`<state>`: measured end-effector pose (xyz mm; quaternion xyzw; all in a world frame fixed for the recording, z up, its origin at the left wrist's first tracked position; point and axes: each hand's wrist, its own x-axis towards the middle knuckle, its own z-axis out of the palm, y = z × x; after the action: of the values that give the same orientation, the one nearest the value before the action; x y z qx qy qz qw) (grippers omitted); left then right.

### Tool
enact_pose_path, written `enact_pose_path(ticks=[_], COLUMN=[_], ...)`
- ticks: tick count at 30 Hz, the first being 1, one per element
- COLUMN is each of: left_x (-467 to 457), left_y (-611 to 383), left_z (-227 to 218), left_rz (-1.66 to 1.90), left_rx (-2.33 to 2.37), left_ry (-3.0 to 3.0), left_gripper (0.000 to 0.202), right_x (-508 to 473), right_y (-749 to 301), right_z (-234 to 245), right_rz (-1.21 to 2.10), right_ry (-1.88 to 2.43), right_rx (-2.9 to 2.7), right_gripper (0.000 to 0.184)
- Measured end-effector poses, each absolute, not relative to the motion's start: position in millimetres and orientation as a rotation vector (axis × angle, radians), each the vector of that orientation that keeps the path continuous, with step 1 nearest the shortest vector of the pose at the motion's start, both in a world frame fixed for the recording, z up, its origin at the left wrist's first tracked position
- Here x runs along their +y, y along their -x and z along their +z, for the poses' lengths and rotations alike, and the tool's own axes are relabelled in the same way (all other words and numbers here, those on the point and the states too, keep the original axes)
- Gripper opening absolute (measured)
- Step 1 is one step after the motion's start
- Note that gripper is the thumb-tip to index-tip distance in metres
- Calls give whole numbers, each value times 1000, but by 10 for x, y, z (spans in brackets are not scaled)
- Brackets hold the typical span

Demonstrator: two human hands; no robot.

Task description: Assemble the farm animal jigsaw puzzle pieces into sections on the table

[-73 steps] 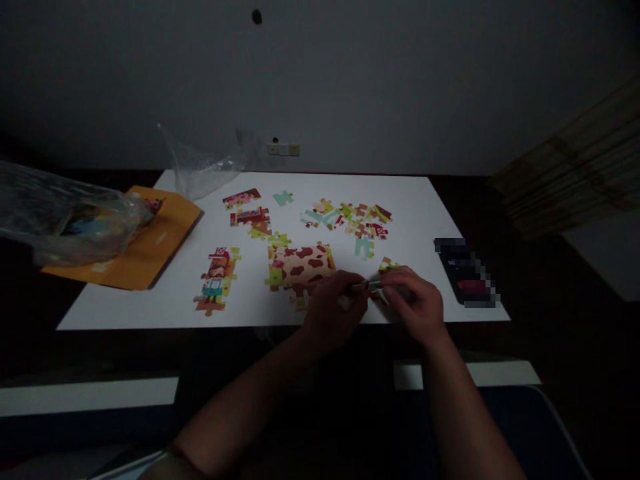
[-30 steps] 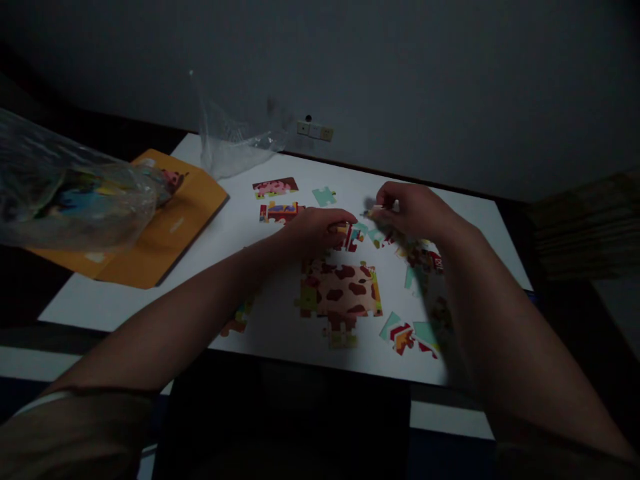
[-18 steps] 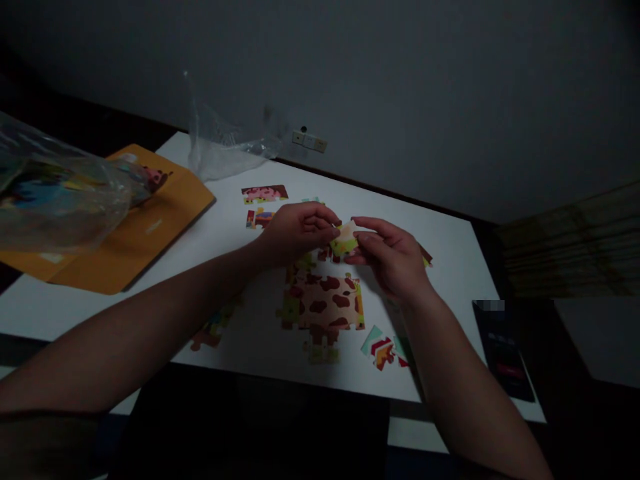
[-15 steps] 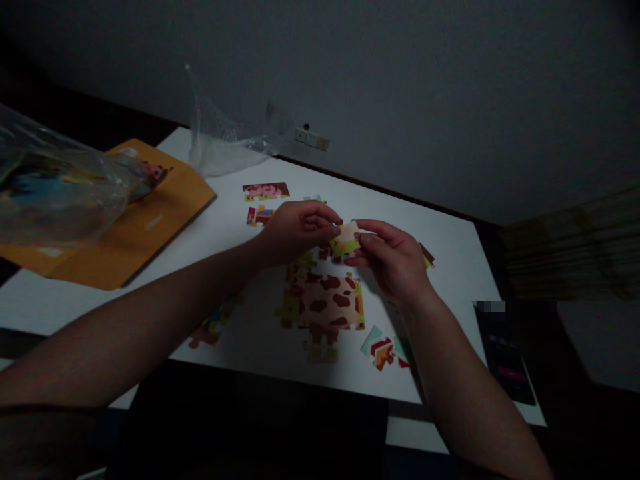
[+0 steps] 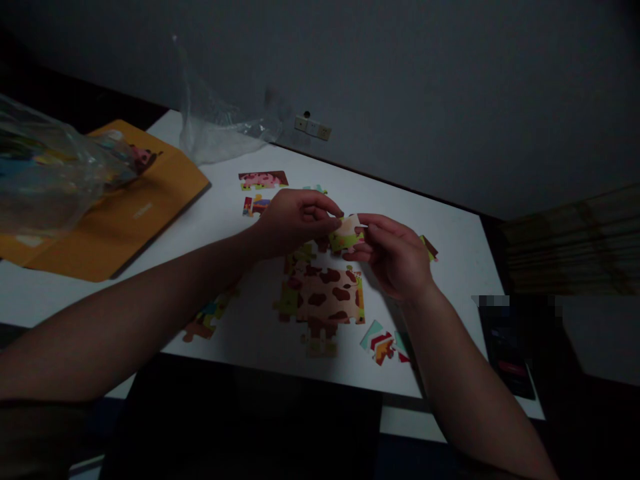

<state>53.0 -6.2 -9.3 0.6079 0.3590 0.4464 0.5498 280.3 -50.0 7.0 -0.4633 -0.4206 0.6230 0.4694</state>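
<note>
A small jigsaw piece (image 5: 347, 233), cream and yellow-green, is held up above the table between my two hands. My left hand (image 5: 300, 220) is closed, thumb and fingertips on the piece's left edge. From the other side, my right hand (image 5: 397, 252) grips its right edge with bent fingers. Below them lies a joined puzzle section (image 5: 330, 293) showing a brown-spotted cow body. Loose pieces in turquoise, red and orange (image 5: 381, 345) lie near my right forearm. Other pieces (image 5: 203, 323) are partly hidden by my left forearm.
Pink pig pieces (image 5: 263, 179) lie toward the back of the white table (image 5: 440, 233). An orange envelope (image 5: 165, 193) with a clear plastic bag (image 5: 55, 173) is at left. Another clear bag (image 5: 220, 137) stands behind. A dark phone-like object (image 5: 507, 360) lies at the right edge.
The piece has turned slightly in my fingers, and more of its right side now shows. My right fingers have shifted on its edge. The view has tilted slightly.
</note>
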Motion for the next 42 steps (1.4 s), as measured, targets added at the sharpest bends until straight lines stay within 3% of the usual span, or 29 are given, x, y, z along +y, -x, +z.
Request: enact_pose_path(ticks=[14,31,37,42], left_x=[-65,-58,73,344], left_y=[-541,-512,-348,2], left_z=[-84,-64,-49,12], left_rz=[1056,915,1001,1287], left_rx=[884,906,916,1095], left_ry=[-1433,-1480,-1482,-1344], left_gripper=[17,19,17,10], right_x=[-516,-530,-490,-413], right_y=[-2804,-2801,-2790,-2858], right_z=[88,-20,2,-3], right_rz=[1534,1181,1142,954], right_ry=[1129,1367,1312,1248], right_rx=[-1112,-1589,-1398,-1132], right_gripper=[46,18,20,11])
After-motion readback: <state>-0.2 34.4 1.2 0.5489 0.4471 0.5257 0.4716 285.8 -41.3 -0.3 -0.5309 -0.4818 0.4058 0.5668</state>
